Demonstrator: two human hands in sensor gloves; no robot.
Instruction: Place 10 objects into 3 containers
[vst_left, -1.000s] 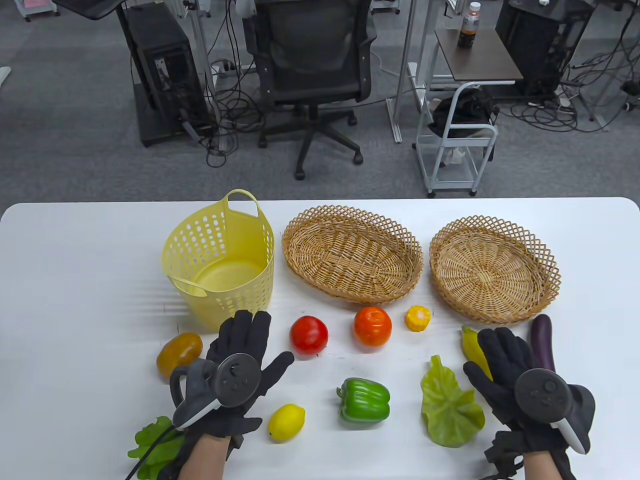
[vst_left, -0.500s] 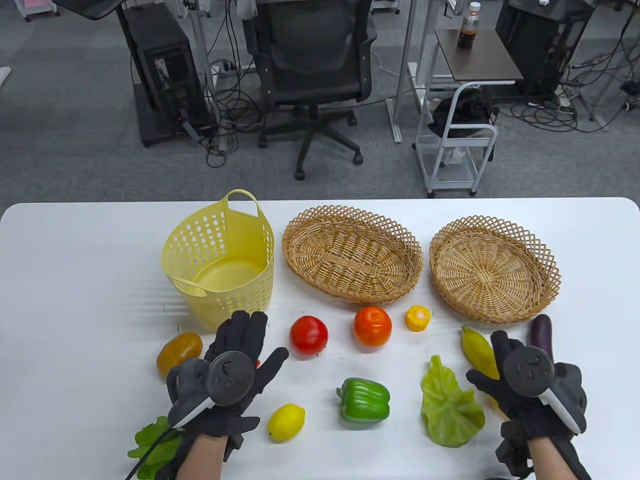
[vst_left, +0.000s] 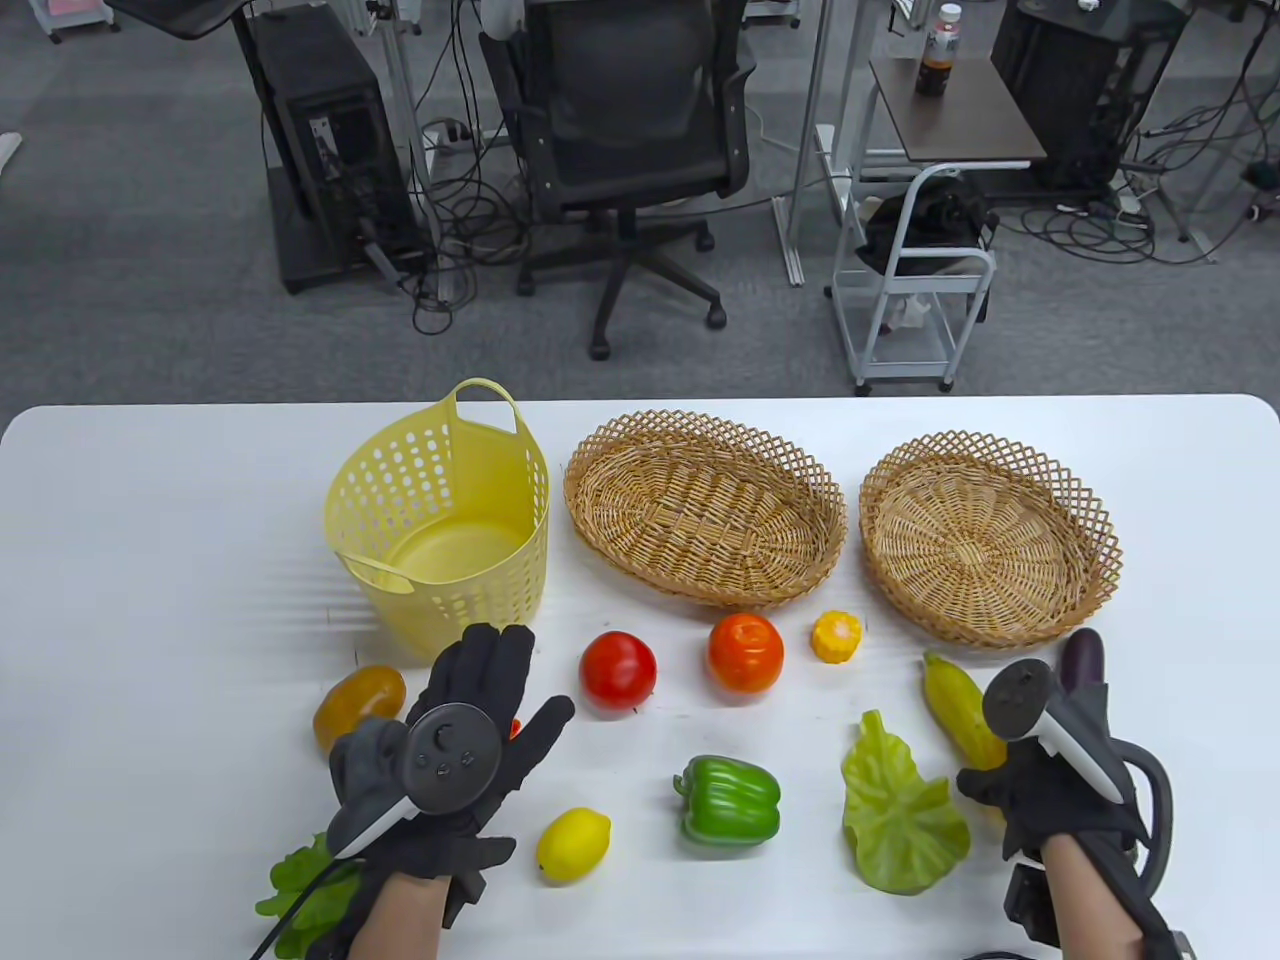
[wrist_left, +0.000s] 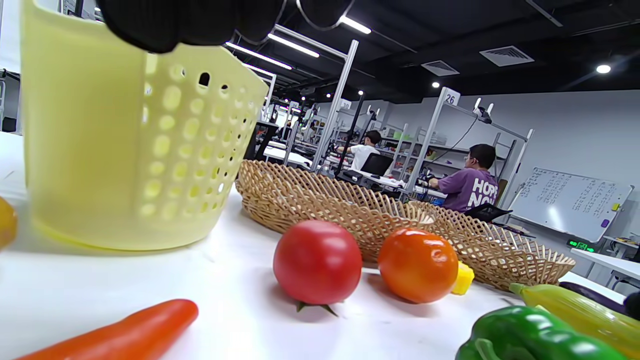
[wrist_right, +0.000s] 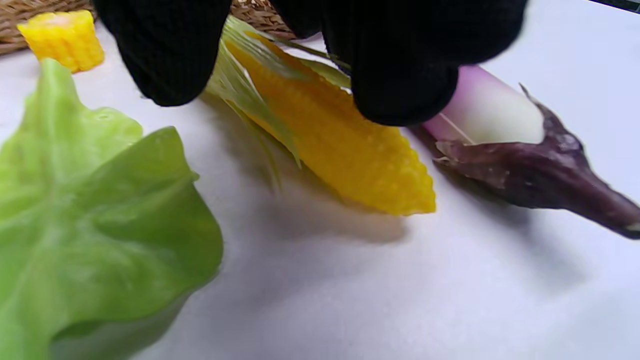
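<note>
Yellow corn cob (wrist_right: 340, 145) beneath right fingers (wrist_right: 400, 85)

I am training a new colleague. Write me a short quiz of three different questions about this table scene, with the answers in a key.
1. True or false: the yellow plastic basket already holds a tomato.
2. Multiple choice: which lies nearest under the right hand? A) lemon B) corn cob C) green pepper
3. Fill in: the small corn piece lies on the table between the two ____ baskets.

Key:
1. False; it is empty.
2. B; the fingers hang just over it, with the eggplant beside it.
3. Wicker.
</note>
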